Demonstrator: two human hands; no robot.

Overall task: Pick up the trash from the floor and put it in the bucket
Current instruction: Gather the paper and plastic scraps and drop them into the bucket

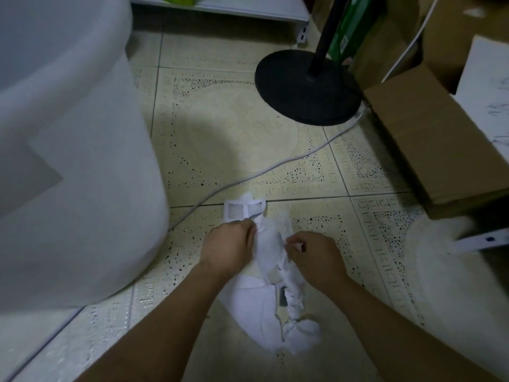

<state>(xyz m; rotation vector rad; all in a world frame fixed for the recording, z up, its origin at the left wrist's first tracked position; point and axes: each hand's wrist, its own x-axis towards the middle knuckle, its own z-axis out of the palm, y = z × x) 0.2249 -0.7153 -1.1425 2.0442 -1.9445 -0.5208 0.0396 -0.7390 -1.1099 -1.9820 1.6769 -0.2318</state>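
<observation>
Where the two hands meet low over the tiled floor [242, 139], each has its grip closed on the same heap of white trash [271, 244]. The left hand [230, 245] pinches the upper part of the torn white sheet, its fingers curled shut just below a white piece with square cut-out windows [243, 209]. The right hand [314, 256] nips the right edge of the sheet between thumb and fingertips, also closed on it. The sheet trails down between the forearms to a crumpled, ragged end [298, 339] that lies on the floor. Whether the upper part is lifted clear of the tiles cannot be told.

Just left of the hands stands the big white bucket [68, 161], its wall filling that side of the view. A white cable [289, 161] runs across the floor from near the bucket up to the black round stand base [303, 89]. Cardboard boxes [429, 150] sit at the right.
</observation>
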